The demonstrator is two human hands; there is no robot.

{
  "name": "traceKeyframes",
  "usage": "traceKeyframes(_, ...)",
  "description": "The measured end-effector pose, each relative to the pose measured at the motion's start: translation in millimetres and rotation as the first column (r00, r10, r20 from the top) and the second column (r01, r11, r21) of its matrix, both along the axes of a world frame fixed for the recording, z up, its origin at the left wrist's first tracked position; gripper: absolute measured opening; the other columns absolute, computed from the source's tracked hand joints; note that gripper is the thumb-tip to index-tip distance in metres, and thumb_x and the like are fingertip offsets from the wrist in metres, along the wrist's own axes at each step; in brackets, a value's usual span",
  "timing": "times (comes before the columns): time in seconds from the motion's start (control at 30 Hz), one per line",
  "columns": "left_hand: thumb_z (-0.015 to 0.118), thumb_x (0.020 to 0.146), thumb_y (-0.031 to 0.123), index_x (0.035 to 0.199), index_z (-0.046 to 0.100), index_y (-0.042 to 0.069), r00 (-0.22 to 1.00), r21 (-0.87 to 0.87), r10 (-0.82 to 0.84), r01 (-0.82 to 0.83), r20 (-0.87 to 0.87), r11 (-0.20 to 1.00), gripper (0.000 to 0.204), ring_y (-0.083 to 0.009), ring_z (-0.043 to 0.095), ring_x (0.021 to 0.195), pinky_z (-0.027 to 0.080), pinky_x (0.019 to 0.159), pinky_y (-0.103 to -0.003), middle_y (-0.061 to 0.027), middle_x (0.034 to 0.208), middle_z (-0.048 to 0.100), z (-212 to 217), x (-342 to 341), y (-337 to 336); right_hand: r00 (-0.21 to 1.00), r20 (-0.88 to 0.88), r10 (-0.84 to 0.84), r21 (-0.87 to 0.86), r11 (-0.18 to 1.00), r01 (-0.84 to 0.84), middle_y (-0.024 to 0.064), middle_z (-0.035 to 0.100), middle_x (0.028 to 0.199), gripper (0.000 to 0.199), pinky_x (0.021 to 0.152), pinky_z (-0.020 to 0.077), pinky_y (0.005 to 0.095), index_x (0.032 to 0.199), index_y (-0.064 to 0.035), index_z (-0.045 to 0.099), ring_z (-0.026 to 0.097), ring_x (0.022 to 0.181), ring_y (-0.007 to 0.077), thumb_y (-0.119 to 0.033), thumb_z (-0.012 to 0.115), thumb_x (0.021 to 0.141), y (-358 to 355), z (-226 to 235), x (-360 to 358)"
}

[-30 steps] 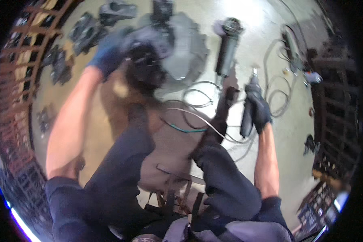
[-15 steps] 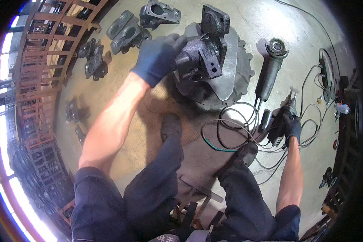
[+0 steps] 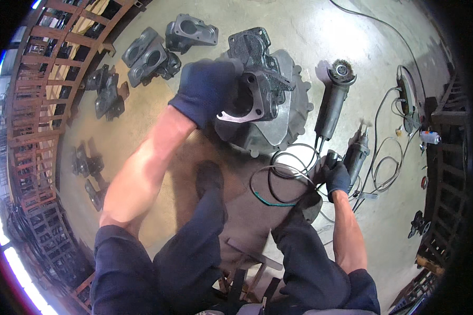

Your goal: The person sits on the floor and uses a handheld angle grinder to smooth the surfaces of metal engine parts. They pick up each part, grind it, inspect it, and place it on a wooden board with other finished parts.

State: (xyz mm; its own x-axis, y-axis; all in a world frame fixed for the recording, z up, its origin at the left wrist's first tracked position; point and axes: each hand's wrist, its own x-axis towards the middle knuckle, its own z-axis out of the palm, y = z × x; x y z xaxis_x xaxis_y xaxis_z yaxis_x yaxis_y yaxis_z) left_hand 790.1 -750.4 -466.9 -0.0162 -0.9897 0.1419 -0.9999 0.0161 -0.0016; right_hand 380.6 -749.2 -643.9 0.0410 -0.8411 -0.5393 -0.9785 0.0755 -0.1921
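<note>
left hand [image 3: 207, 89], in a dark glove, is clenched on the flange of a dark cast housing [image 3: 257, 79], which it holds tilted over a round toothed casting [image 3: 281, 118] on the floor. right hand [image 3: 337, 177], gloved too, is closed round the rear grip of a small grinder [image 3: 355, 155] that lies low beside the right knee.

a second grinder [image 3: 333, 102] with a wire brush head rests on the floor just right of the toothed casting, its cable [image 3: 278, 178] looping by the right foot.

pale concrete floor [image 3: 320, 37], dusty, darker and stained under the legs. more grey castings [image 3: 157, 50] lie in a loose row at upper left, others further left along rust-coloured metal racks [image 3: 42, 94]. a rack also stands at the right edge, with a spray can [image 3: 430, 137] near it. bright daylight shows along the left rim.
</note>
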Motion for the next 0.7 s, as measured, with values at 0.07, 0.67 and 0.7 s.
traceKeyframes(0.07,0.067,0.074,0.017,0.085,0.067,0.015,0.999,0.026,0.034,-0.034,-0.031,0.999,0.011,-0.0348,0.069,0.075,0.055,0.065,-0.046,-0.0105,0.083,0.069,-2.8,-2.7,-0.1,1.000,0.003,0.014,-0.021,1.000,-0.014,0.0251,0.071,0.096,0.045,0.082,0.0536,0.0461,0.101,0.0015,0.069,0.070,0.091,0.0396,-0.040,0.072,0.082,-6.3,-16.5,-12.7)
traceKeyframes(0.67,0.069,0.077,0.022,0.123,0.065,0.011,0.960,-0.157,0.080,-0.126,-0.268,0.980,0.048,-0.0347,0.069,0.091,0.055,0.075,-0.045,-0.0171,0.109,0.069,-36.0,-9.4,42.8,-0.078,0.851,-0.519,0.524,0.848,0.078,0.0138,0.066,0.105,0.046,0.082,0.0549,0.0329,0.120,0.0035,0.058,0.066,0.093,0.0230,-0.028,0.072,0.090,8.6,78.1,2.8)
traceKeyframes(0.7,0.068,0.077,0.021,0.123,0.065,0.010,0.960,-0.165,0.078,-0.126,-0.269,0.978,0.047,-0.0350,0.069,0.092,0.055,0.075,-0.045,-0.0178,0.110,0.069,-46.7,-8.2,44.2,0.095,0.945,-0.312,0.306,0.949,0.071,0.0133,0.066,0.103,0.039,0.083,0.0547,0.0329,0.119,0.0028,0.059,0.067,0.092,0.0223,-0.023,0.069,0.092,2.6,85.1,10.4)
